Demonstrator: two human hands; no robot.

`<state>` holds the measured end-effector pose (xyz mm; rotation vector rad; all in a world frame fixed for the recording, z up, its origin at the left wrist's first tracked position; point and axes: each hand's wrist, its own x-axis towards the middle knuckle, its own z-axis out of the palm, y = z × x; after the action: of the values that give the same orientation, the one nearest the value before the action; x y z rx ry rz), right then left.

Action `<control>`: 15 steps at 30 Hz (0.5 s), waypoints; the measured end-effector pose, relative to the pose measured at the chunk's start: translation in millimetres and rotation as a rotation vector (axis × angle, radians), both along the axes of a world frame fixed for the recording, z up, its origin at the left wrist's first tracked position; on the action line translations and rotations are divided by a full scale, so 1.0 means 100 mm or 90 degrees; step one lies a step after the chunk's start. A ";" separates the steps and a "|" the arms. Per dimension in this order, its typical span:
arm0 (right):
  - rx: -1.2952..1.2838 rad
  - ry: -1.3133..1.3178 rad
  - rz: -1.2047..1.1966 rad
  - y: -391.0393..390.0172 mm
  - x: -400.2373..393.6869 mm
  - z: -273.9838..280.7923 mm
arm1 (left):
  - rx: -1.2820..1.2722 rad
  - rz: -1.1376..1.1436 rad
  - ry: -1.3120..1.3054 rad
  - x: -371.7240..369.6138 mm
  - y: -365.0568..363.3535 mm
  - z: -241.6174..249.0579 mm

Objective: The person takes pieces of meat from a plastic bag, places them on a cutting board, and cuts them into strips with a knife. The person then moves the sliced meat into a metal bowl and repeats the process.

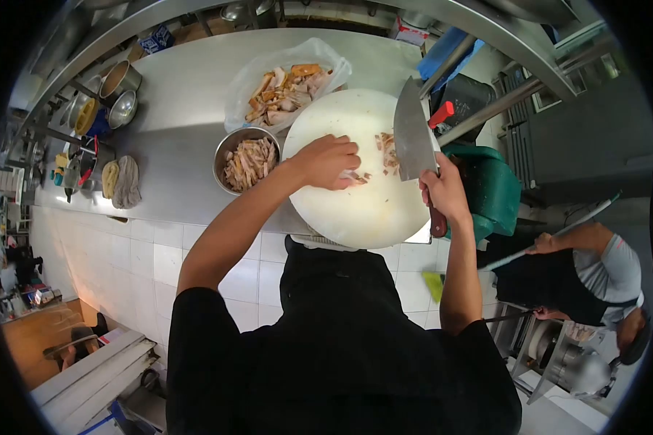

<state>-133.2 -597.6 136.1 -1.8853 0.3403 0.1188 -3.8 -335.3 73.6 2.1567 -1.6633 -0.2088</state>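
Observation:
My right hand (pixel 446 190) is wrapped round the dark wooden handle of a cleaver (pixel 413 134). Its broad blade points away from me over the right side of a round white cutting board (pixel 330 214). On the board my left hand (pixel 331 161) lies with curled fingers over a piece of meat (pixel 353 177), which is partly hidden under them. Small cut strips of meat (pixel 389 154) lie between the left hand and the blade. A metal bowl (pixel 220 176) full of sliced meat (pixel 248 165) stands left of the board. Behind it, larger meat chunks (pixel 286 94) fill an open clear plastic bag (pixel 341 67).
Stacked metal pots (pixel 120 81) and a grey cloth (pixel 127 183) sit at the counter's left. A green bin (pixel 490 185) stands close to my right hand, near a red handle (pixel 441 114). At the right, another person (pixel 559 268) holds a long pole. A metal shelf rail (pixel 519 51) crosses overhead.

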 end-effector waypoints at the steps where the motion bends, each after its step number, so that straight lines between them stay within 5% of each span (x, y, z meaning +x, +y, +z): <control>1: 0.004 -0.001 -0.005 0.02 -0.06 -0.03 | -0.030 0.051 -0.023 -0.05 0.09 -0.06; 7: 0.076 0.013 0.007 0.19 -0.27 -0.48 | -0.064 0.354 -0.047 -0.60 0.29 -0.11; 10: -0.014 -0.044 -0.029 0.19 -0.21 -0.44 | -0.054 0.461 0.147 -0.83 0.25 -0.04; 14: 0.036 -0.073 -0.031 0.09 -0.12 -0.25 | -0.156 0.345 -0.022 -0.69 0.18 0.18; 15: 0.038 -0.074 -0.028 0.09 -0.10 -0.24 | -0.114 0.173 -0.001 -0.57 0.14 0.18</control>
<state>-142.8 -589.0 112.6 -1.8158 0.2957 -0.0101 -61.0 -321.5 92.1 2.2140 -1.3156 0.0198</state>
